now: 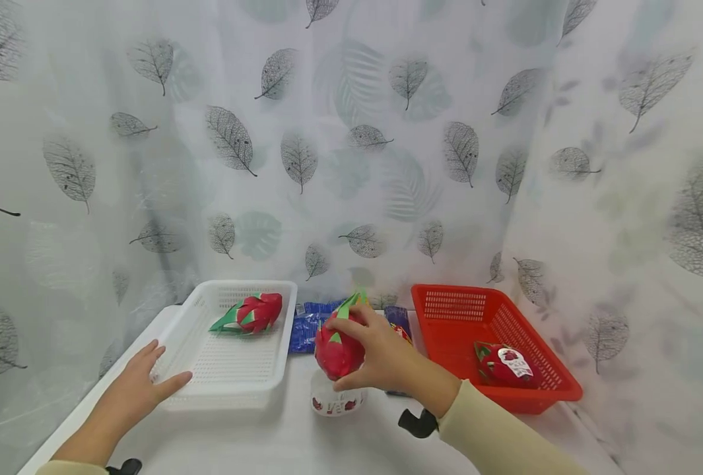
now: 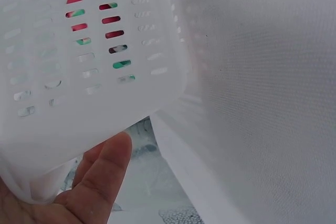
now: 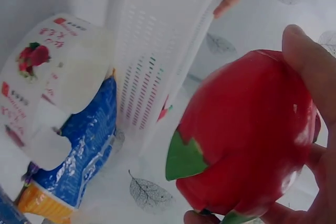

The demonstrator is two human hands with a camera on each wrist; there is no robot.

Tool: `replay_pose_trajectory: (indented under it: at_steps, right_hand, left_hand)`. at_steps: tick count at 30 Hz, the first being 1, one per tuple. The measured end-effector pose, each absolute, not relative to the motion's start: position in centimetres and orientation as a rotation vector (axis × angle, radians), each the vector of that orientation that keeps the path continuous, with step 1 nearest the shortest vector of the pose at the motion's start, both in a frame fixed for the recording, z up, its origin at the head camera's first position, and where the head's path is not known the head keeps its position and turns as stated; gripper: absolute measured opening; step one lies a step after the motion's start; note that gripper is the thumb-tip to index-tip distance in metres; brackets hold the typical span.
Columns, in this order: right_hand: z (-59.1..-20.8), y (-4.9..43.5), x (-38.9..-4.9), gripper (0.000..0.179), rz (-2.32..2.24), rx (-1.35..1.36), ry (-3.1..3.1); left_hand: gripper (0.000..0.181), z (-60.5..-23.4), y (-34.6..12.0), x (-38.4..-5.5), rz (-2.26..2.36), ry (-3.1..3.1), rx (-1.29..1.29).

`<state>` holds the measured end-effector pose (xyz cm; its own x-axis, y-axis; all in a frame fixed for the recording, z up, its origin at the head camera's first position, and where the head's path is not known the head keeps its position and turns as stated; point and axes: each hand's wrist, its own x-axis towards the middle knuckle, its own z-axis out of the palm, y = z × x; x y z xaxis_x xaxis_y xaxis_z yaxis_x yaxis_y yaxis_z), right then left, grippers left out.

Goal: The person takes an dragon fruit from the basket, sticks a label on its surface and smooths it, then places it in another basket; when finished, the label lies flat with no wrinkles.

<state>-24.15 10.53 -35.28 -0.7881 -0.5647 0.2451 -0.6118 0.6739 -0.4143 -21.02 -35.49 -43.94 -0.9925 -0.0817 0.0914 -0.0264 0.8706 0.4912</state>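
My right hand [image 1: 381, 353] holds a red dragon fruit [image 1: 338, 349] with green leaf tips upward, thumb and fingers on opposite sides. In the right wrist view the dragon fruit [image 3: 241, 129] fills the right side, a green scale toward the camera. Below it stands a roll of labels [image 1: 334, 404] printed with dragon fruit pictures. My left hand [image 1: 140, 389] is at the near left corner of a white basket [image 1: 280, 369], its fingers extended along the outside of the rim. Another dragon fruit [image 1: 259, 313] lies inside that basket, showing through the slots in the left wrist view.
A red basket [image 1: 446, 330] at the right contains a dragon fruit [image 1: 508, 364] bearing a white label [image 1: 514, 363]. Blue packets [image 1: 306, 333] lie behind the label roll, partly hidden by my right hand. A leaf-print curtain [image 1: 351, 165] surrounds the white table [image 1: 292, 442].
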Motion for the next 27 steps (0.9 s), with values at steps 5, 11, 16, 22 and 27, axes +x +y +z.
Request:
replay_pose_trajectory:
  at_steps: [5, 11, 16, 22, 27]
  right_hand:
    - [-35.7, 12.9, -22.7, 0.091, 0.626, 0.968, -2.884]
    - [-36.5, 14.9, -21.4, 0.086, 0.536, 1.067, -3.054]
    - [-37.8, 15.6, -20.8, 0.083, 0.524, 1.166, -3.160]
    - [-39.0, 16.3, -20.6, 0.082, 0.532, 1.238, -3.198]
    - [-39.4, 16.6, -20.8, 0.083, 0.588, 1.291, -3.219]
  left_hand:
    - [0.110, -44.4, -35.5, -21.0, -0.779, -2.941, 0.072]
    - [0.110, -44.5, -35.9, -21.0, -0.776, -2.921, 0.050]
    - [0.109, -44.3, -36.4, -21.0, -0.773, -2.919, 0.042]
    - [0.110, -44.3, -36.4, -21.4, -0.762, -2.942, 0.045]
    - [0.110, -44.4, -36.3, -21.5, -0.773, -2.938, 0.051]
